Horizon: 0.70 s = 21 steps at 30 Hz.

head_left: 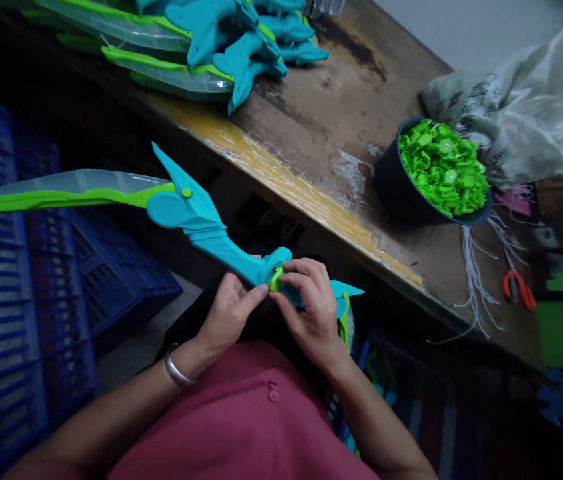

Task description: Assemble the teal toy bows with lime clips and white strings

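A teal toy sword (196,223) is held over the lap, its blade stretching to 9 o'clock. The hilt is gripped by the left hand (228,313). A small green piece (276,278) is pinched against the hilt by the right hand (311,303). At 2 o'clock, a bowl (391,187) w/ green parts sits on the workbench (321,113); more swords (221,40) are piled at 12.

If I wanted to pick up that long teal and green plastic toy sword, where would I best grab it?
Probably by the thick teal handle of the teal and green plastic toy sword, coming from below, as the left hand does. The clear blade tapers thin and sticks out unsupported, so the handle end looks sturdier.
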Tool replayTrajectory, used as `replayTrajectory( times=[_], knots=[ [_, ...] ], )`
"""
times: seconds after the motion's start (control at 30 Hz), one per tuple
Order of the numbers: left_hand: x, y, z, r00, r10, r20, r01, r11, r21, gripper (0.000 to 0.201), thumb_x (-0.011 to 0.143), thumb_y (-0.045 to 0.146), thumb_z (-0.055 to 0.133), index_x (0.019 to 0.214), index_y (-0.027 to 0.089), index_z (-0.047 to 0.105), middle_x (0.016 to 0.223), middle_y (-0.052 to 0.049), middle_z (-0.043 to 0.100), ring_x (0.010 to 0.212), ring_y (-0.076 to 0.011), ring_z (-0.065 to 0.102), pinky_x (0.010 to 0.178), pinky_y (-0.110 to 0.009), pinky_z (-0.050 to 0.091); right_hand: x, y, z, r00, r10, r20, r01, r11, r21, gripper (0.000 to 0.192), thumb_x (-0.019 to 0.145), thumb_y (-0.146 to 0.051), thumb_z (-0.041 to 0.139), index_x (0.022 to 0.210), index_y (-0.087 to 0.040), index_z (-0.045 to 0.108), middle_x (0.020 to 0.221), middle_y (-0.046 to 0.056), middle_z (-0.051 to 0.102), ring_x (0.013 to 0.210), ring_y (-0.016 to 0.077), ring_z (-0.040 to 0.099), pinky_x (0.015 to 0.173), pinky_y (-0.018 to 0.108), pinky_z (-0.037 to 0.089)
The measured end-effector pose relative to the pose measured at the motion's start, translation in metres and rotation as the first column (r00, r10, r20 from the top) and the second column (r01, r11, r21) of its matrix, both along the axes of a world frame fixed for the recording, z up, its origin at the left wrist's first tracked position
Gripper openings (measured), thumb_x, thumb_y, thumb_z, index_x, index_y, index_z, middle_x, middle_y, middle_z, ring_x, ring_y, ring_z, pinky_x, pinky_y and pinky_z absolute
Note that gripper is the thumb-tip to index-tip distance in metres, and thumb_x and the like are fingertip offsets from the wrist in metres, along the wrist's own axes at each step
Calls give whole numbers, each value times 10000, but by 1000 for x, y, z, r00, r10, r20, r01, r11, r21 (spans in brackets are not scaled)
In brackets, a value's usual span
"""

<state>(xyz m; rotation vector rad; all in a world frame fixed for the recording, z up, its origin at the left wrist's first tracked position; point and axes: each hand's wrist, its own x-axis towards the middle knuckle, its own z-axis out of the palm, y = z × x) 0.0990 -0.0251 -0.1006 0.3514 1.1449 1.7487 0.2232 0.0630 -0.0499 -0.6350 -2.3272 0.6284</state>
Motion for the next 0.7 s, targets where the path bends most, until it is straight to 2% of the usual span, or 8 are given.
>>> replayTrajectory(
  times=[0.3,0.7],
  knots=[
    [0,-1,11,995,-46,-85,45,999,-7,416,864,275,765,1246,222,609,1246,-56,698,1191,-246,640,1072,-371,482,6,-2,11,997,-24,68,14,989,146,206,924,-146,678,1079,-263,610,1118,101,656,1070,290,600,856,513,573],
    [-2,-4,19,989,-59,-135,59,998,-8,416,858,251,752,1249,197,620,1223,-67,707,1162,-245,655,1045,-351,503,7,-1,8,1000,-8,17,6,991,135,223,916,-130,691,1082,-266,631,1112,98,661,1051,289,605,846,518,563]
  ],
)
